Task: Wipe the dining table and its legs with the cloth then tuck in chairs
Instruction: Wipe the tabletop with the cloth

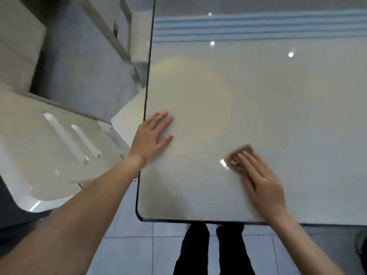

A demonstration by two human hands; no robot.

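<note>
The glossy cream dining table [268, 108] fills the right of the head view, its dark-edged near-left corner in front of me. My left hand [151, 135] lies flat with straight fingers on the tabletop near the left edge. A small brown cloth [236, 157] lies on the table near the front edge. My right hand [262, 181] presses on the cloth with straight fingers and covers most of it; hand and cloth are motion-blurred.
A cream chair [47, 147] with slots in its backrest stands pulled out at the table's left side. Another cream chair [119, 32] stands farther back on the left. Grey tiled floor [129, 255] and my dark trouser legs show below the table's front edge.
</note>
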